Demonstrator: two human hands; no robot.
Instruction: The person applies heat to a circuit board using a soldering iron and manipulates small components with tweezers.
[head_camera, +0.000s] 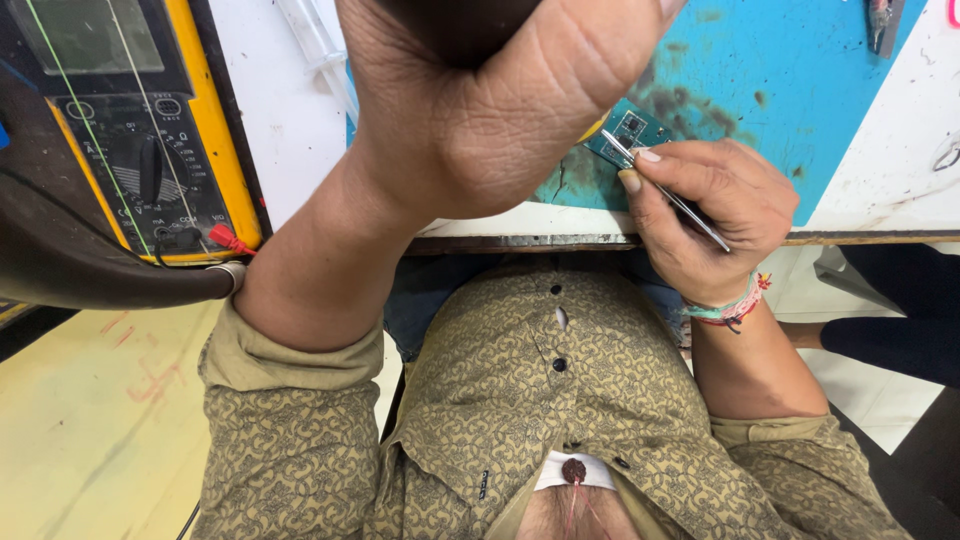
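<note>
My left hand (480, 110) is raised close to the camera, fingers closed around a dark object (455, 25) that is mostly hidden; a bit of yellow shows under the palm. My right hand (710, 215) rests at the table's near edge and pinches thin metal tweezers (668, 192). The tweezer tips touch a small teal circuit board (628, 128) lying on a stained blue mat (790, 90). The left hand covers the left part of the board.
A yellow multimeter (215, 130) with a red plug (228, 240) and a green lead sits on the left. A dark curved band (90, 270) crosses below it. The white tabletop (890, 170) surrounds the mat. A tool (882, 22) lies at top right, and someone's dark-clothed leg (890, 340) is at right.
</note>
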